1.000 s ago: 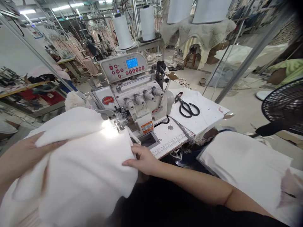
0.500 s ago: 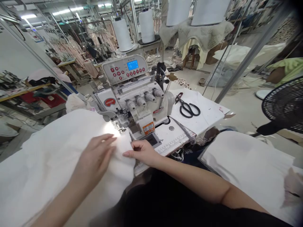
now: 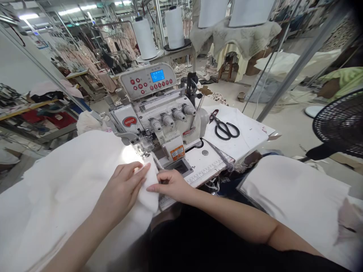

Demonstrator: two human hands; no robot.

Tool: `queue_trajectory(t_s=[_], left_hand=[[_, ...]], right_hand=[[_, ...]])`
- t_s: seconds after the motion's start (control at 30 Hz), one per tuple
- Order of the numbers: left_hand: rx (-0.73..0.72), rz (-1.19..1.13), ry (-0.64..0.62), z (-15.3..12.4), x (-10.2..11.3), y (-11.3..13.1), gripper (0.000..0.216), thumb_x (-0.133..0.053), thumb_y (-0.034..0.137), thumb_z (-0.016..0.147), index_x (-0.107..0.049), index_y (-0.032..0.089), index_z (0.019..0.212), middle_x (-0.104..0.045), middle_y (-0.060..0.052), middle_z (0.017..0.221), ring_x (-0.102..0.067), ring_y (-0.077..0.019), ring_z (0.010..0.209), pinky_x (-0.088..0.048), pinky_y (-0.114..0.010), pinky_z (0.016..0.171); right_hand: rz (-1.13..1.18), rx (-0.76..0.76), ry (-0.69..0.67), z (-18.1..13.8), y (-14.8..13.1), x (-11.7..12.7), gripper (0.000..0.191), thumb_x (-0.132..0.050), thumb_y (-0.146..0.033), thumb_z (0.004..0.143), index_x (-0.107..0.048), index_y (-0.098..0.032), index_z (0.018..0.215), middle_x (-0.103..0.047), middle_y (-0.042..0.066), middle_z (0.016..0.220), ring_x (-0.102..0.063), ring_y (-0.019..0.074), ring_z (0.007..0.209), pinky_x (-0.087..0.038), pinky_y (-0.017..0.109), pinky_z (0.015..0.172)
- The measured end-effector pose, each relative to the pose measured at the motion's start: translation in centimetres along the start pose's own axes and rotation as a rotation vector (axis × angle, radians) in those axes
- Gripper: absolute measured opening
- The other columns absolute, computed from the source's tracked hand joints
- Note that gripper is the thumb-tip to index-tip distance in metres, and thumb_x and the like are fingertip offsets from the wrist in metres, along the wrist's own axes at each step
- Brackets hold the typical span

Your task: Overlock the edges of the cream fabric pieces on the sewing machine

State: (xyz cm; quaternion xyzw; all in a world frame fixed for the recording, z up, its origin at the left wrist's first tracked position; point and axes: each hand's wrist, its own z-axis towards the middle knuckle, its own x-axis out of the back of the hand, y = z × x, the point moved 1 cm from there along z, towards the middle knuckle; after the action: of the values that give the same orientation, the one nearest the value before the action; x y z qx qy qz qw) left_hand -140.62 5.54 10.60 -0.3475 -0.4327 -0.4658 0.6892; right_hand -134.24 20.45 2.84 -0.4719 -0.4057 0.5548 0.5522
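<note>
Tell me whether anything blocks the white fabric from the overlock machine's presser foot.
Nothing visible blocks it: the white fabric runs right up to the overlock machine's presser foot, with the left hand and right hand lying on it, short of the foot.

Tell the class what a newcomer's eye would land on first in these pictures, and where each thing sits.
The white overlock sewing machine dominates the centre, with a lit blue display on its control panel and tall white thread cones behind it. In front of the machine, the left hand and right hand rest on soft white fabric. To the right, black-handled scissors lie on a white sheet.
</note>
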Motion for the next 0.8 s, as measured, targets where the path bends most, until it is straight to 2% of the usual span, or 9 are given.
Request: queue_trajectory(t_s=[0.1,0.17,0.3,0.43,0.63,0.8], left_hand=[[0.020,0.009,-0.016,-0.1,0.0,0.0,0.039,-0.045,0.017,0.088,-0.048,0.021,0.126,-0.050,-0.010,0.112,-0.046,-0.0221,0.096,-0.044,-0.035,0.082],[0.044,0.033,-0.041,-0.1,0.1,-0.1,0.040,-0.044,0.020,0.089,-0.047,0.023,0.128,-0.050,-0.011,0.114,-0.045,-0.0234,0.096,-0.044,-0.037,0.081],[0.067,0.061,-0.056,0.0,0.1,0.2,0.043,-0.043,0.023,0.089,-0.043,0.021,0.132,-0.049,-0.012,0.115,-0.043,-0.0261,0.097,-0.044,-0.040,0.082],[0.057,-0.013,-0.007,-0.3,0.1,0.4,0.044,-0.045,0.017,0.088,-0.042,0.025,0.131,-0.050,-0.009,0.111,-0.045,-0.0224,0.092,-0.043,-0.036,0.081],[0.074,-0.004,-0.047,-0.2,0.1,-0.1,0.042,-0.044,0.021,0.089,-0.043,0.024,0.131,-0.048,-0.010,0.115,-0.044,-0.0237,0.094,-0.041,-0.038,0.082],[0.076,-0.054,-0.069,-0.3,0.2,-0.2,0.043,-0.041,0.022,0.090,-0.042,0.026,0.132,-0.047,-0.010,0.116,-0.043,-0.0237,0.096,-0.040,-0.038,0.084]], right_hand=[[-0.043,0.064,0.077,0.1,-0.5,0.2,0.045,-0.069,-0.048,0.067,-0.044,-0.013,0.052,-0.040,-0.003,0.059,-0.037,0.0076,0.057,-0.029,0.023,0.054],[-0.037,0.052,0.098,0.1,-0.6,0.0,0.040,-0.068,-0.045,0.069,-0.047,-0.013,0.056,-0.042,-0.003,0.060,-0.038,0.0080,0.058,-0.029,0.022,0.055],[0.026,-0.050,0.041,-0.2,-0.3,-0.6,0.036,-0.066,-0.043,0.070,-0.049,-0.013,0.060,-0.038,-0.003,0.057,-0.034,0.0080,0.057,-0.026,0.022,0.052],[0.167,-0.098,-0.015,-0.3,-0.2,-0.8,0.037,-0.063,-0.044,0.073,-0.047,-0.013,0.060,-0.035,-0.003,0.058,-0.031,0.0073,0.055,-0.024,0.022,0.051],[0.153,-0.048,0.068,0.0,-0.3,-0.7,0.040,-0.065,-0.046,0.071,-0.044,-0.014,0.059,-0.036,-0.004,0.057,-0.031,0.0072,0.056,-0.025,0.021,0.051],[0.143,-0.091,0.056,0.0,-0.6,-1.1,0.039,-0.062,-0.047,0.072,-0.047,-0.013,0.059,-0.036,-0.003,0.057,-0.032,0.0078,0.056,-0.027,0.022,0.052]])
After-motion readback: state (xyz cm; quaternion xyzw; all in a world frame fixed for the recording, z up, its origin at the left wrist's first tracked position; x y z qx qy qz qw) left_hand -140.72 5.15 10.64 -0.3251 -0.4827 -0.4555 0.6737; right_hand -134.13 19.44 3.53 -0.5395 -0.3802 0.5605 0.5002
